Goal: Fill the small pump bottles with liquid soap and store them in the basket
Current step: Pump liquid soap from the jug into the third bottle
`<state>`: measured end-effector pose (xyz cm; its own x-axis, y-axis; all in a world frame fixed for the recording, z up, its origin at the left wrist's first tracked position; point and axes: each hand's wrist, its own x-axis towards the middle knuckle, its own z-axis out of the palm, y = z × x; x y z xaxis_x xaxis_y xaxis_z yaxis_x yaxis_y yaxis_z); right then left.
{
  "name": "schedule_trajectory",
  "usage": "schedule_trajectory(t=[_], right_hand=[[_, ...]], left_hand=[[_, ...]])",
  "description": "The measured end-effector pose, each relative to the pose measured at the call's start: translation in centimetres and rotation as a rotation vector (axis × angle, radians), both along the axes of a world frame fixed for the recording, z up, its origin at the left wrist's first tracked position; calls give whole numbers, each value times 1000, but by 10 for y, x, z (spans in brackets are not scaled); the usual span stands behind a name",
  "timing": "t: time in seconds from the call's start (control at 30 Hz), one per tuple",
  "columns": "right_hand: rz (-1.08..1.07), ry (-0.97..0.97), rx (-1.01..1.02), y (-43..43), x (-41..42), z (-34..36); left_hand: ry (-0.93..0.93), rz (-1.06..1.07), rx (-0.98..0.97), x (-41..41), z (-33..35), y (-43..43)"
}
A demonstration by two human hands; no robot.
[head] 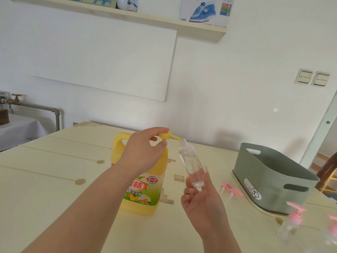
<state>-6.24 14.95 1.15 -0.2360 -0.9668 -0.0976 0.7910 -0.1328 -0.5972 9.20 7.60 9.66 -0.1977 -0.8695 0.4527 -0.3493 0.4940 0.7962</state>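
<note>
Clear plastic, capless and tilted, the small round bottle (190, 161) is held up above the table in the right hand (202, 199), its base pinched between the thumb and the raised fingertips (207, 178) while the other fingers curl loosely beneath; its open neck leans up and to the left to meet the spout tip of the yellow pump head (166, 135); whether any soap has gathered inside cannot be told; the left hand (144, 150) grips that pump head from above, forefinger arched over the top and thumb tucked under it; the pump crowns the big yellow plastic detergent jug (140, 190), which stands upright on the pale wooden table (54, 179) just left of the held bottle, its upper part hidden behind the left wrist; two loose pink pump tops (224, 187) lie side by side on the table just right of the right hand, between it and the grey-green plastic basket (269, 181); the basket rests on a cream tray (244, 193) near the table's right side; nearer the camera at lower right a small clear bottle with a pink pump fitted (291, 223) stands upright and blurred, and another pink-topped bottle (332, 229) is cut by the frame's edge; behind, a white rectangular wall panel (102, 61), two pale light switches (312, 77) and a wooden shelf (200, 27) bearing a boxed blue iron (204, 10).
</note>
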Motion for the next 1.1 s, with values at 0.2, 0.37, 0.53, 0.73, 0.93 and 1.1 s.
schedule_trajectory(t=[0.2, 0.37, 0.53, 0.73, 0.93, 1.1], right_hand=[[113, -140, 18, -1, 7, -2], [206, -282, 16, -1, 11, -9], [261, -345, -37, 2, 11, -13], [270, -370, -108, 9, 4, -14], [277, -389, -190, 19, -3, -17], [318, -381, -271, 29, -10, -21]], left_hand=[[-35, 19, -14, 1, 2, 7], [-59, 11, -12, 1, 2, 14], [-82, 15, -45, 0, -4, 12], [-41, 62, -196, -14, -23, 11], [49, 99, -348, -38, -41, 40], [215, -352, 156, -62, -54, 57]])
